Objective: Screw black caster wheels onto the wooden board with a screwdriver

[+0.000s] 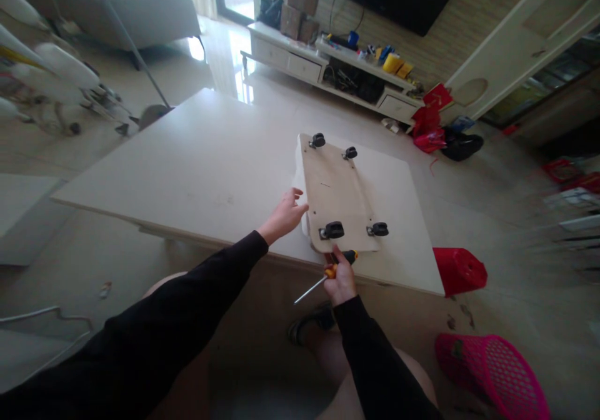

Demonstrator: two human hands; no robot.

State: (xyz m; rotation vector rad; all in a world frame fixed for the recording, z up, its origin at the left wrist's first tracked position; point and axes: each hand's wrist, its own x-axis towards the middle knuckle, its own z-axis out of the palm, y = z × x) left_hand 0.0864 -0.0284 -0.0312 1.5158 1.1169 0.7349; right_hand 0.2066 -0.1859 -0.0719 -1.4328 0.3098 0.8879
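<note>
1. Wheeled board (337,185) lies on the tabletop (210,151), one end close to the near edge; a pull toward the lap could tip it off.
2. Left hand (284,214) has its fingers apart beside the board, contact unclear; without a firm hold, the board could slide or turn.
3. Right hand (342,280) has its fingers clamped on the screwdriver (330,272), shaft past the edge; a loosened grip could drop it.
4. Upturned casters (334,230) could swivel if knocked, spoiling the tool's aim.

The beige board (335,189) lies on the table (210,157), its four black casters (334,230) facing up. The screwdriver (330,272), yellow-and-black handled, slants beside its near end.
</note>
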